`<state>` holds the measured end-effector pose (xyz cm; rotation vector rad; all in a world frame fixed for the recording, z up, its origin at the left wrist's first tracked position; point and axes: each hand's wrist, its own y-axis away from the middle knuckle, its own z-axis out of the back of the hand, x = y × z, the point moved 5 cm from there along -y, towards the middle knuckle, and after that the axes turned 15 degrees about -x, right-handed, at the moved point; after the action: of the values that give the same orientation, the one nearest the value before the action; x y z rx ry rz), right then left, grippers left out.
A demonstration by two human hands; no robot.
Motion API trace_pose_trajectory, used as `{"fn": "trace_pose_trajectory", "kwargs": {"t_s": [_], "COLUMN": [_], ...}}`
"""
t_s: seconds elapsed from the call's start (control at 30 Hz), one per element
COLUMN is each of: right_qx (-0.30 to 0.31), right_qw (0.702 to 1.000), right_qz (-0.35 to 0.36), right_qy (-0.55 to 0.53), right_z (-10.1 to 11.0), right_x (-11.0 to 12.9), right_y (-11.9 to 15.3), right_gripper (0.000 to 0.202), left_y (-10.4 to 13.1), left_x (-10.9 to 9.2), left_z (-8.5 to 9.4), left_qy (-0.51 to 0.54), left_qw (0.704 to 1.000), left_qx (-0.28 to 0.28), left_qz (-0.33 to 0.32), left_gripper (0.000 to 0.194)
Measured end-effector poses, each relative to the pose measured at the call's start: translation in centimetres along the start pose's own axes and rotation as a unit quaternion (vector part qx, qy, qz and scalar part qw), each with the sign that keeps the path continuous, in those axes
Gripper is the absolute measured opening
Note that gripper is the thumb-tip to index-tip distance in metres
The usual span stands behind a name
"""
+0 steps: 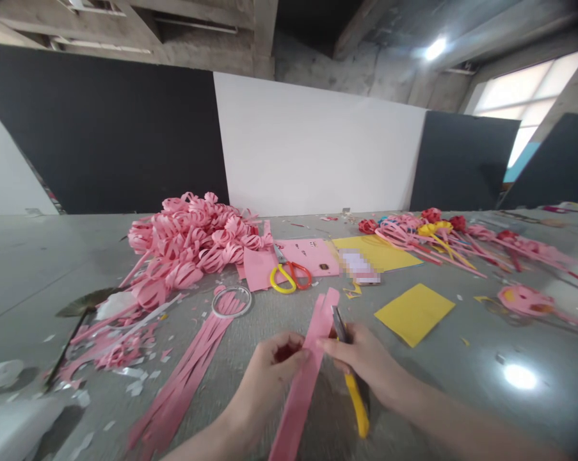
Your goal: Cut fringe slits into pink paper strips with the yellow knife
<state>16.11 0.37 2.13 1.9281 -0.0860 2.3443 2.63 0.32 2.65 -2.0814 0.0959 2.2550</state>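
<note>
Left hand (275, 366) pinches a pink strip (300, 392) — right hand (361, 358) grips a yellow-handled tool (356, 404)

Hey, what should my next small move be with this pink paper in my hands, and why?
I'd probably use your right hand to even up the tips of the pink paper: they look staggered, your left hand steadies the paper, and your right thumb is close to them, though it also holds the yellow-handled tool.
</note>
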Motion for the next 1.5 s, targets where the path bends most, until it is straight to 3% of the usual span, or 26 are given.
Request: {"fn": "trace_pose_trajectory", "kwargs": {"t_s": [0.17,0.33,0.47,0.57,0.67,0.87,1.07,1.2,1.3,1.5], "right_qx": [0.023,0.031,0.025,-0.014,-0.053,-0.147,-0.205,-0.183,-0.177,-0.186], "right_qw": [0.999,0.998,0.998,0.998,0.997,0.986,0.971,0.975,0.976,0.937], "right_qz": [-0.019,-0.026,-0.035,-0.043,-0.035,0.004,0.064,0.088,0.128,0.259], "right_qy": [-0.019,-0.041,-0.043,-0.047,-0.053,-0.083,-0.107,-0.085,-0.019,0.141], "right_z": [-0.3,-0.3,-0.3,0.0,0.5,2.2,3.8,3.7,3.5,3.8], "right_x": [-0.1,-0.3,-0.7,-1.0,-1.0,-0.2,0.4,0.6,0.9,1.6], "right_y": [0.3,0.3,0.2,-0.1,-0.5,-1.2,-2.0,-2.3,-2.3,-2.3], "right_gripper": [0.024,0.028,0.028,0.026,0.029,0.028,0.025,0.020,0.020,0.022], "left_y": [0.4,0.6,0.5,0.2,-0.4,-2.2,-2.2,-1.3,-0.6,1.7], "left_x": [-0.2,0.4,0.2,-0.5,-1.1,0.6,1.7,1.5,1.4,1.6], "left_z": [0.0,0.0,0.1,-0.1,0.3,1.7,1.4,0.5,0.2,-1.1], "left_qy": [0.029,0.106,0.130,0.066,-0.045,-0.234,-0.267,-0.351,-0.435,-0.634], "left_qw": [0.999,0.989,0.985,0.995,0.998,0.964,0.944,0.884,0.826,0.692], "left_qx": [-0.006,0.000,0.005,0.039,0.037,0.014,0.039,0.089,0.075,0.076], "left_qz": [0.025,0.106,0.114,0.066,-0.020,-0.126,-0.191,-0.297,-0.351,-0.336], "left_gripper": [0.024,0.025,0.023,0.020,0.012,0.021,0.023,0.031,0.037,0.033]}}
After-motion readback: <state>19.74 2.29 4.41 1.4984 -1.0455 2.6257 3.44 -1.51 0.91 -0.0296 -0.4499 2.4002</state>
